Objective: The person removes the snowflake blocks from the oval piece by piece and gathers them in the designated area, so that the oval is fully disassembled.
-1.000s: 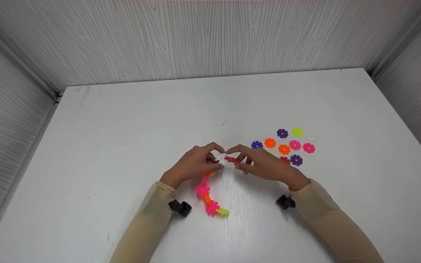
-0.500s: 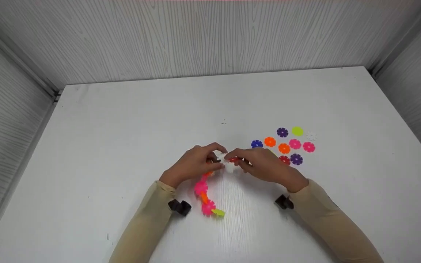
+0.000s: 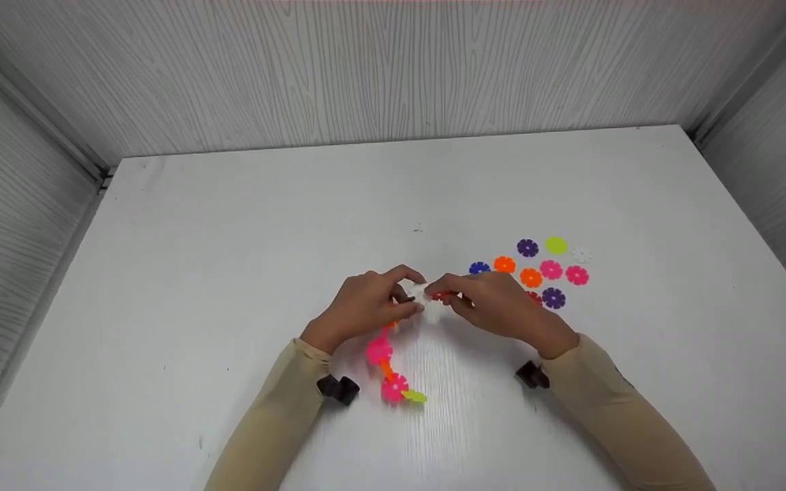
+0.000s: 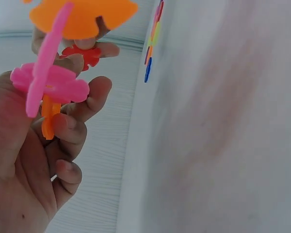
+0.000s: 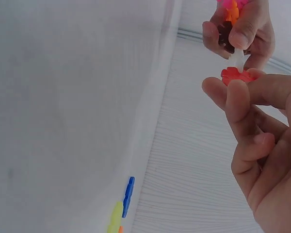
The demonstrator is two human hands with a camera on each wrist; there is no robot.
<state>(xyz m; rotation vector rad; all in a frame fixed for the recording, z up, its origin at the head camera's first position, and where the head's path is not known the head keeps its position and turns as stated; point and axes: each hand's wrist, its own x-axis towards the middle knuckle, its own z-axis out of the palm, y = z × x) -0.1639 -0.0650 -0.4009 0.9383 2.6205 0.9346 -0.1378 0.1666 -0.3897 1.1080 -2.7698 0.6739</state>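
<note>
My left hand (image 3: 366, 303) pinches a white notched disc (image 3: 418, 293) at the upper end of a chain of interlocking flower discs. From that hand the chain hangs over the table, with orange, pink (image 3: 379, 352) and yellow-green (image 3: 415, 396) discs in it. A dark disc (image 5: 225, 36) shows between the left fingers in the right wrist view. My right hand (image 3: 495, 303) pinches a red flower disc (image 5: 235, 75) between thumb and index finger. The red disc meets the white one edge to edge; how deep their slots engage is hidden by the fingers.
Right of the hands, several loose discs lie flat on the white table (image 3: 263, 225), among them purple (image 3: 527, 247), yellow-green (image 3: 556, 245), orange (image 3: 531, 277), pink (image 3: 577, 275) and white (image 3: 582, 255). A blue disc (image 3: 479, 268) lies partly behind the right hand. Wood-grain panels (image 3: 393, 75) enclose the table.
My right hand has shifted slightly left, its fingertips closing over the red disc against the white one. The hanging chain swung a little left and back. The loose discs stayed put.
</note>
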